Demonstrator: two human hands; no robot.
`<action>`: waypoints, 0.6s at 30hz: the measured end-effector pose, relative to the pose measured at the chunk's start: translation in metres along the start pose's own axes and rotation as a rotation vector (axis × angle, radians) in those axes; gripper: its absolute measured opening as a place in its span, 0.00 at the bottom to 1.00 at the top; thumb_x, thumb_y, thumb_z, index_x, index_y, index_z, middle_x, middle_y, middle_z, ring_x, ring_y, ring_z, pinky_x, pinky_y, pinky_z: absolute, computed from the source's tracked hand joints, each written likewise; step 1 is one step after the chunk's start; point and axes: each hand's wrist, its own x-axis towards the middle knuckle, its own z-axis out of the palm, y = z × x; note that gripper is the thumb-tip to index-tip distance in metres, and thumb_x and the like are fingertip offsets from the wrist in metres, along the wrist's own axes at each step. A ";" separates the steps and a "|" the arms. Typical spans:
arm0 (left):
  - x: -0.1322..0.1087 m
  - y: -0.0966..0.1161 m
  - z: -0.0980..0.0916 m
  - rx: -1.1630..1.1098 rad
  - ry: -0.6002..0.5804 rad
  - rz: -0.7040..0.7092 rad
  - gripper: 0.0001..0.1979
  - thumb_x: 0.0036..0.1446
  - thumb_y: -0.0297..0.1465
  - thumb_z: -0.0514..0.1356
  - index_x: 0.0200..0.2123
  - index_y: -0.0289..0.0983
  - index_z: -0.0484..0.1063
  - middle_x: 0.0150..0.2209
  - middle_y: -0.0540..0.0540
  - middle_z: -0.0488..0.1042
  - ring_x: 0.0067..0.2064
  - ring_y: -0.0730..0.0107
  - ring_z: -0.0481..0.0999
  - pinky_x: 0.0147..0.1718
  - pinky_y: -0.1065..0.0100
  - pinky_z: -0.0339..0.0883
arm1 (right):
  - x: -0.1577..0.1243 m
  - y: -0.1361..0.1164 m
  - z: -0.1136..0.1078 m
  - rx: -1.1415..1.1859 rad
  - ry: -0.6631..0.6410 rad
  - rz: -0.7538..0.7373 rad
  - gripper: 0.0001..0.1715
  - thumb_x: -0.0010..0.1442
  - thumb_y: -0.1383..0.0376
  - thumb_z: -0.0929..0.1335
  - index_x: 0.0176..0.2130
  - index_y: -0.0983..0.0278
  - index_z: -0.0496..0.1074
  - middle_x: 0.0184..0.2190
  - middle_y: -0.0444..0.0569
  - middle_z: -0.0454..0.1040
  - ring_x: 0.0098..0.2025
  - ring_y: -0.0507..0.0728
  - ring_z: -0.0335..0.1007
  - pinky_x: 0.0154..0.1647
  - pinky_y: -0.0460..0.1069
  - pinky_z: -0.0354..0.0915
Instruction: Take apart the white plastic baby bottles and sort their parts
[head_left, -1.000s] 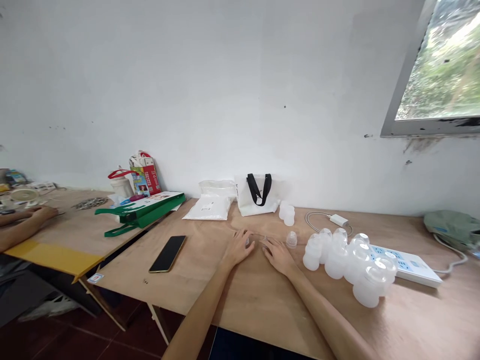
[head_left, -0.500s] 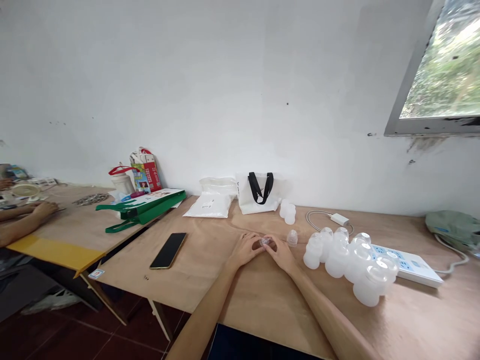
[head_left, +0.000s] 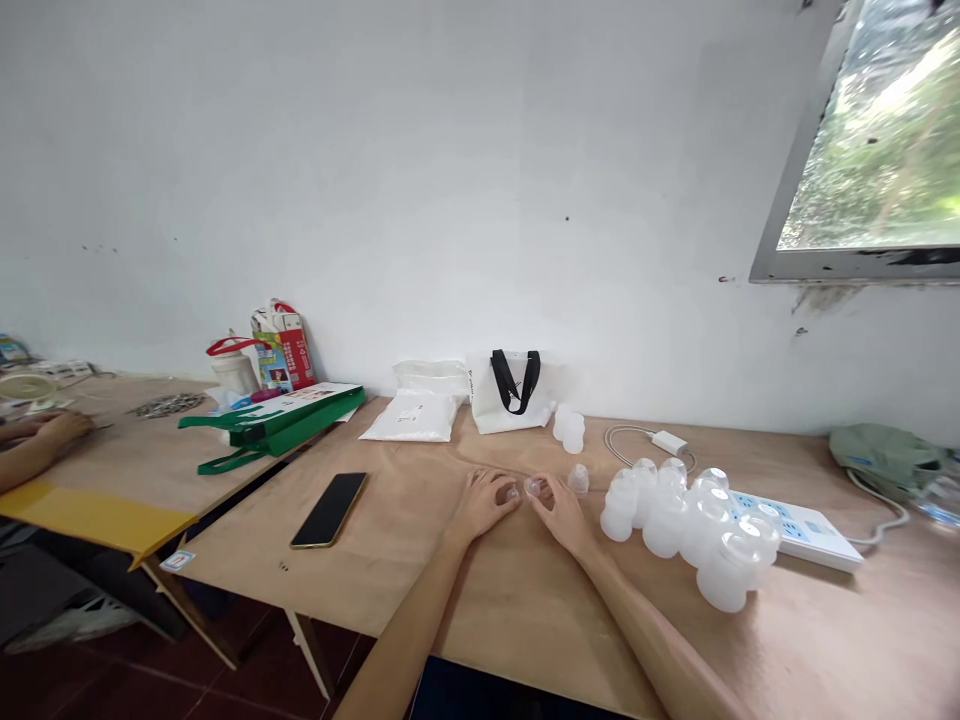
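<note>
Clear plastic piece [head_left: 512,493], pinched by the left hand [head_left: 484,506], points sideways toward a second piece [head_left: 533,486] pinched by the right hand [head_left: 562,516].

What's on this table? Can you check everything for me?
Surface: wooden table.
Job's things: two small clear plastic pieces at the fingertips; frosted plastic bottles in a cluster.
Clutter: black phone, white bag, green bag.
Hands: left hand and right hand close together.
Cables: white cord by the power strip.
Surroundings: white wall, window, another person's hand at the next table.
</note>
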 end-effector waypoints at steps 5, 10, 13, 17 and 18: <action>0.001 -0.006 -0.002 -0.061 0.035 -0.010 0.15 0.63 0.46 0.60 0.44 0.44 0.78 0.51 0.47 0.76 0.56 0.60 0.71 0.62 0.54 0.53 | -0.007 -0.014 -0.006 -0.017 -0.148 -0.125 0.11 0.61 0.63 0.67 0.45 0.57 0.72 0.43 0.47 0.76 0.45 0.58 0.73 0.49 0.53 0.70; -0.002 -0.013 -0.008 -0.117 0.060 -0.046 0.19 0.71 0.44 0.48 0.48 0.46 0.76 0.54 0.49 0.74 0.58 0.64 0.69 0.64 0.57 0.53 | -0.011 -0.018 -0.009 -0.062 -0.251 -0.159 0.08 0.64 0.63 0.66 0.44 0.57 0.72 0.41 0.46 0.77 0.43 0.57 0.73 0.45 0.51 0.69; -0.002 -0.020 -0.007 -0.112 0.127 -0.162 0.19 0.72 0.40 0.44 0.50 0.43 0.74 0.54 0.46 0.74 0.57 0.63 0.69 0.61 0.57 0.57 | -0.011 -0.015 -0.007 -0.079 -0.290 -0.159 0.09 0.66 0.64 0.63 0.38 0.58 0.73 0.33 0.44 0.75 0.33 0.56 0.71 0.37 0.49 0.68; 0.000 -0.025 -0.003 -0.100 0.121 -0.222 0.14 0.68 0.38 0.51 0.46 0.40 0.75 0.50 0.43 0.76 0.53 0.59 0.72 0.57 0.55 0.61 | -0.010 -0.014 -0.004 -0.094 -0.279 -0.171 0.12 0.65 0.67 0.61 0.38 0.58 0.74 0.33 0.44 0.75 0.33 0.56 0.71 0.38 0.49 0.67; 0.000 -0.025 -0.003 -0.104 0.110 -0.217 0.13 0.67 0.37 0.52 0.44 0.40 0.75 0.49 0.44 0.77 0.52 0.59 0.73 0.57 0.56 0.61 | -0.011 -0.014 -0.003 -0.101 -0.270 -0.170 0.12 0.64 0.67 0.61 0.38 0.58 0.73 0.33 0.44 0.75 0.33 0.56 0.71 0.38 0.50 0.67</action>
